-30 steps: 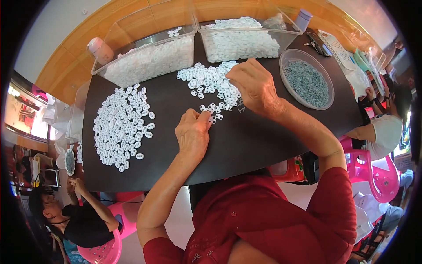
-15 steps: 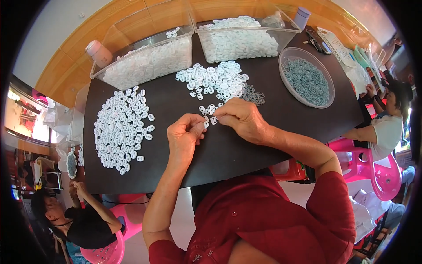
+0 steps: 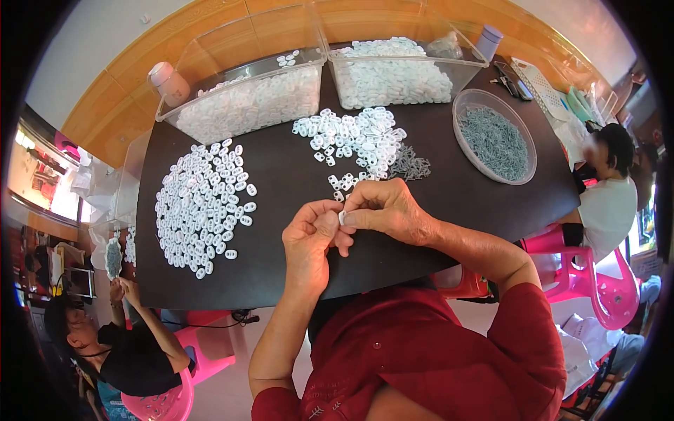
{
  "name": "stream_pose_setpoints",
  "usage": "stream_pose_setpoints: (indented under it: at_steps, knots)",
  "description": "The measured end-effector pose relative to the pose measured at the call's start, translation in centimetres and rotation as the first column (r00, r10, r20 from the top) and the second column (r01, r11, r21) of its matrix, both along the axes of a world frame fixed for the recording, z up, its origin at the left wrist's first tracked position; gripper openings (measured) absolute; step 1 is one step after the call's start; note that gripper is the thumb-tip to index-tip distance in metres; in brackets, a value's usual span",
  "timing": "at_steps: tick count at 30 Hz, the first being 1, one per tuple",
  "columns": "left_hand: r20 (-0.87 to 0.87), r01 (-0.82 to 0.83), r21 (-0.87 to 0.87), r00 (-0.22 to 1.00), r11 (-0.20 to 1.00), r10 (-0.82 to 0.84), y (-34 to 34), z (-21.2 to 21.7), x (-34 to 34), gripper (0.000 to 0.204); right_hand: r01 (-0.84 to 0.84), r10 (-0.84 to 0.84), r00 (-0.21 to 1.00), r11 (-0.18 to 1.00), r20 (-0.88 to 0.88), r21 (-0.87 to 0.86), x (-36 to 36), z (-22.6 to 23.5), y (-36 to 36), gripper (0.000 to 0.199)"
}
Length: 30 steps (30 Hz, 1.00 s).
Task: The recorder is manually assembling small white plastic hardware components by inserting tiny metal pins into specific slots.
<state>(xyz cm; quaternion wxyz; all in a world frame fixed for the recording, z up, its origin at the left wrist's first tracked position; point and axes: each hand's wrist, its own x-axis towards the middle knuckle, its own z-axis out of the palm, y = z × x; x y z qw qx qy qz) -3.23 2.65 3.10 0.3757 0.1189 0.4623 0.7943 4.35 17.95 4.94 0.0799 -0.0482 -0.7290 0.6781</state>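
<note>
Where both hands (image 3: 344,224) pinch it, small white plastic piece (image 3: 342,218) — oval, pale

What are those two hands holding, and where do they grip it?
A small white plastic piece, pinched at its edges between the fingertips of the left hand and right hand. Its exact shape is mostly hidden.

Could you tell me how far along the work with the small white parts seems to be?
A large spread of white parts lies at the left, seemingly done. The left hand and right hand pinch one white piece between them. A smaller pile, grey pins and full bins remain.
</note>
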Motion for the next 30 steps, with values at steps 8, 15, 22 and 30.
stream_pose_setpoints:
  at_steps: [8,15,22,30]
  knots:
    - [-0.345,-0.107,-0.120,0.937,0.987,0.060,-0.9,-0.7,0.1,0.013,-0.055,0.039,0.998,0.949,0.056,0.311,-1.4,0.4,0.1,0.012]
    - [-0.262,-0.174,-0.121,0.955,0.977,0.138,-0.9,-1.4,-0.7,0.009,0.353,0.065,0.915,0.344,-0.397,0.870,-10.0,-1.2,4.6,0.025]
    - [-0.150,-0.104,-0.105,0.985,0.989,0.088,-1.1,-1.6,-0.8,0.010,0.262,-0.017,0.965,-0.020,-0.262,0.965,-14.8,-4.1,4.4,0.048]
    - [-0.171,-0.104,-0.122,0.982,0.987,0.082,-1.1,-1.3,-0.7,0.010,0.314,-0.039,0.946,-0.122,-0.321,0.941,-14.7,-4.6,3.8,0.045]
